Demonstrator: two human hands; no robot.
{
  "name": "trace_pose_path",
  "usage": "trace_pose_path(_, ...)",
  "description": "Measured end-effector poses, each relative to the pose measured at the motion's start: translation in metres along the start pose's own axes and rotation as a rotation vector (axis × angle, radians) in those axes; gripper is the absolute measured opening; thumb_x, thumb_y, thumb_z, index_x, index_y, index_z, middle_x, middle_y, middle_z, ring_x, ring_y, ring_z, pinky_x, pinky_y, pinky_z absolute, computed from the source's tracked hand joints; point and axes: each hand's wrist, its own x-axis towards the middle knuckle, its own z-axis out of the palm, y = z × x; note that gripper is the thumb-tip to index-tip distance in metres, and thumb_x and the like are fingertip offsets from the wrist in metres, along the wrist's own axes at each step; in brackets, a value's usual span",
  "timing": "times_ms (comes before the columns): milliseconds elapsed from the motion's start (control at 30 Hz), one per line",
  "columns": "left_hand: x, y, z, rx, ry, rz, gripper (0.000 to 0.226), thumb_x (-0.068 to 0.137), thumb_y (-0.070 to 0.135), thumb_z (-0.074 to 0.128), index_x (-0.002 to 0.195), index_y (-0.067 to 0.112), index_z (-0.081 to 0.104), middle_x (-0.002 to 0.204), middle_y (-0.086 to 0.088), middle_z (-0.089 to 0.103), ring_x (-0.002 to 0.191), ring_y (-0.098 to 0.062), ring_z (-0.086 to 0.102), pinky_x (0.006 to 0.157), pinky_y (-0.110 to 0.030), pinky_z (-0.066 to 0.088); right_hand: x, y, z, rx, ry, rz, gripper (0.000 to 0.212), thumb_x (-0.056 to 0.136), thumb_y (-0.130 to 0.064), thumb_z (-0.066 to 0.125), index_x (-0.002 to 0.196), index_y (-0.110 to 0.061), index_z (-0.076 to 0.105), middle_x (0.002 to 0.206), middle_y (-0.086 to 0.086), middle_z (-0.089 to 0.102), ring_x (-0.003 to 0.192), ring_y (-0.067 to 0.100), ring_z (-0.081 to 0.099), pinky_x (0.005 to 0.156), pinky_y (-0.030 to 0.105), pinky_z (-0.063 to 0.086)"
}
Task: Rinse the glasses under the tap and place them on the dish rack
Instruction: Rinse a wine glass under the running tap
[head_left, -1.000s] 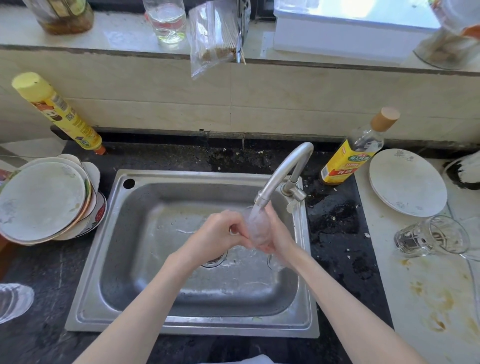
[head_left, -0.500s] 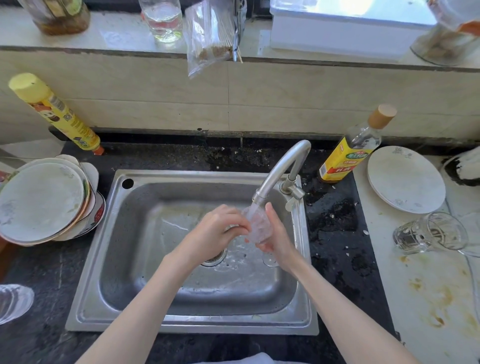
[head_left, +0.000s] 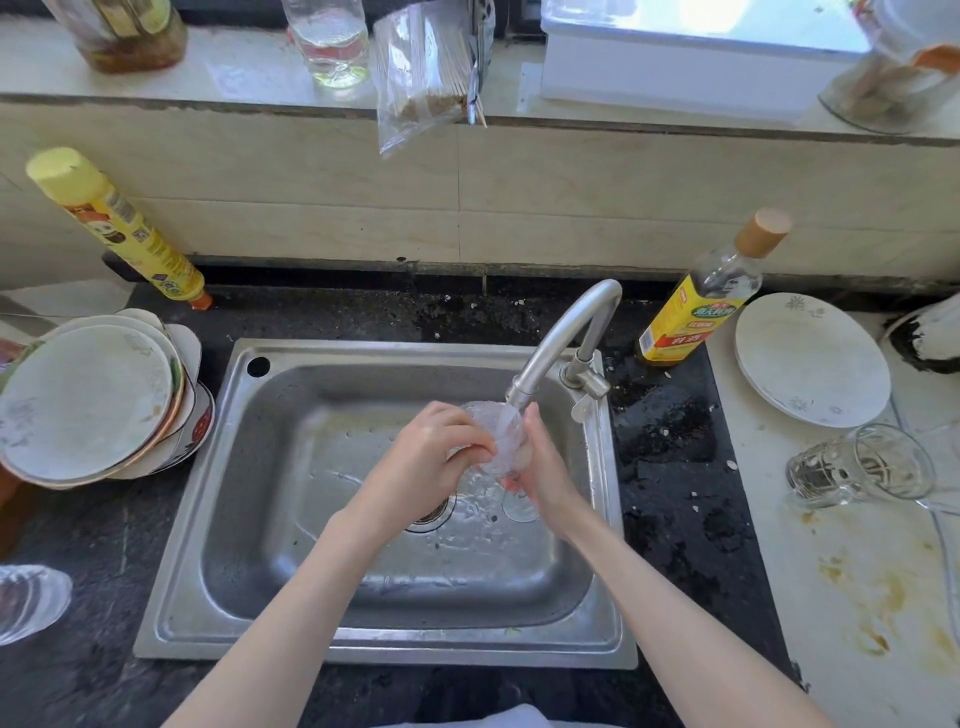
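Observation:
A clear stemmed glass (head_left: 498, 441) sits between both hands over the steel sink (head_left: 363, 639), directly under the running tap (head_left: 561, 343). My left hand (head_left: 426, 462) curls round the bowl's left side. On the bowl's right side lies my right hand (head_left: 545, 467), fingers wrapped about it; the glass's foot (head_left: 519, 506) shows below. Another clear glass (head_left: 857, 467) lies on its side on the right counter. At the left edge a further glass (head_left: 28, 603) is partly cut off.
Stacked plates (head_left: 88, 400) stand left of the sink. A yellow bottle (head_left: 119, 228) leans at the back left. An oil bottle (head_left: 701, 296) and a white plate (head_left: 810, 358) sit right of the tap. The right counter is stained.
Both hands have lifted the glass a little closer to the spout and turned it in the water. The view shifted slightly.

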Motion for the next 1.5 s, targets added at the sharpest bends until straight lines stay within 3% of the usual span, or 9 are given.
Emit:
trace_pose_path(200, -0.001, 0.003, 0.003, -0.109, -0.019, -0.036, 0.002, 0.079, 0.015, 0.072, 0.08, 0.014, 0.07, 0.108, 0.011, 0.056, 0.096, 0.008, 0.044, 0.091, -0.001, 0.026, -0.001, 0.0, 0.0, 0.084, -0.054, -0.047, 0.06, 0.097, -0.054, 0.01, 0.1, -0.033, 0.066, 0.061, -0.007, 0.053, 0.051, 0.005, 0.036, 0.048, 0.02, 0.025)
trace_pose_path(333, 0.004, 0.008, 0.007, -0.243, 0.007, -0.17, 0.021, 0.085, 0.015, 0.066, 0.07, 0.028, 0.058, 0.127, 0.013, 0.05, 0.106, 0.009, 0.049, 0.09, -0.002, 0.03, -0.002, -0.003, 0.002, 0.112, -0.071, -0.03, 0.064, 0.097, -0.053, 0.01, 0.088, -0.041, 0.072, 0.077, 0.006, 0.054, 0.052, 0.008, 0.036, 0.051, 0.023, 0.024)
trace_pose_path(500, 0.014, 0.003, 0.0, -0.533, 0.046, -0.465, 0.014, 0.087, 0.015, 0.063, 0.074, 0.019, 0.067, 0.114, 0.011, 0.062, 0.106, -0.005, 0.059, 0.094, -0.025, 0.045, 0.002, -0.017, -0.011, 0.086, -0.199, 0.104, 0.054, 0.103, -0.039, 0.017, 0.121, -0.005, 0.054, 0.083, 0.021, 0.053, 0.05, 0.012, 0.044, 0.048, 0.022, 0.032)
trace_pose_path(700, 0.027, 0.001, -0.01, -0.659, 0.122, -0.638, 0.016, 0.09, 0.024, 0.06, 0.08, 0.013, 0.068, 0.079, -0.001, 0.066, 0.078, -0.015, 0.057, 0.078, -0.036, 0.045, 0.0, -0.056, -0.019, -0.036, -0.358, 0.265, 0.033, 0.102, -0.027, 0.033, 0.102, -0.009, 0.061, 0.088, 0.012, 0.067, 0.063, 0.016, 0.058, 0.066, 0.027, 0.046)
trace_pose_path(867, 0.03, -0.013, -0.016, -0.825, 0.154, -0.753, 0.021, 0.094, 0.022, 0.054, 0.086, 0.007, 0.066, 0.088, -0.01, 0.067, 0.085, -0.023, 0.061, 0.09, -0.044, 0.047, -0.003, -0.06, -0.024, -0.218, -0.351, 0.249, 0.032, 0.098, -0.027, 0.044, 0.088, -0.003, 0.064, 0.08, 0.011, 0.066, 0.066, 0.014, 0.063, 0.073, 0.03, 0.049)
trace_pose_path(1033, 0.019, -0.035, -0.008, -1.001, 0.142, -0.929, 0.022, 0.097, 0.026, 0.048, 0.092, 0.007, 0.059, 0.091, -0.011, 0.065, 0.085, -0.021, 0.062, 0.083, -0.033, 0.049, -0.004, -0.059, -0.017, -0.076, -0.326, 0.38, 0.025, 0.093, -0.019, 0.054, 0.106, 0.002, 0.06, 0.088, 0.014, 0.065, 0.067, 0.018, 0.064, 0.073, 0.032, 0.058)
trace_pose_path(1200, 0.007, -0.045, 0.007, -1.221, 0.164, -1.178, 0.024, 0.099, 0.022, 0.043, 0.08, 0.009, 0.047, 0.095, -0.013, 0.06, 0.081, -0.026, 0.057, 0.077, -0.037, 0.048, -0.009, -0.062, -0.016, 0.196, -0.269, 0.443, 0.02, 0.097, -0.013, 0.047, 0.093, 0.002, 0.059, 0.081, 0.017, 0.064, 0.074, 0.028, 0.066, 0.072, 0.037, 0.06)
trace_pose_path(1300, -0.003, -0.047, 0.018, -1.297, 0.116, -1.276, 0.029, 0.101, 0.023, 0.036, 0.077, 0.009, 0.042, 0.118, -0.027, 0.053, 0.096, -0.036, 0.056, 0.088, -0.04, 0.044, -0.009, -0.064, -0.019, 0.305, -0.249, 0.392, 0.021, 0.097, -0.009, 0.043, 0.1, 0.004, 0.059, 0.088, 0.019, 0.066, 0.08, 0.031, 0.069, 0.071, 0.031, 0.06)
trace_pose_path(1500, -0.009, -0.045, 0.033, -1.36, 0.059, -1.34, 0.035, 0.101, 0.026, 0.037, 0.07, 0.01, 0.043, 0.127, -0.034, 0.049, 0.104, -0.039, 0.056, 0.076, -0.04, 0.048, -0.013, -0.058, -0.019, 0.28, -0.254, 0.351, 0.023, 0.097, -0.009, 0.046, 0.104, 0.006, 0.061, 0.087, 0.017, 0.069, 0.082, 0.03, 0.071, 0.06, 0.02, 0.056)
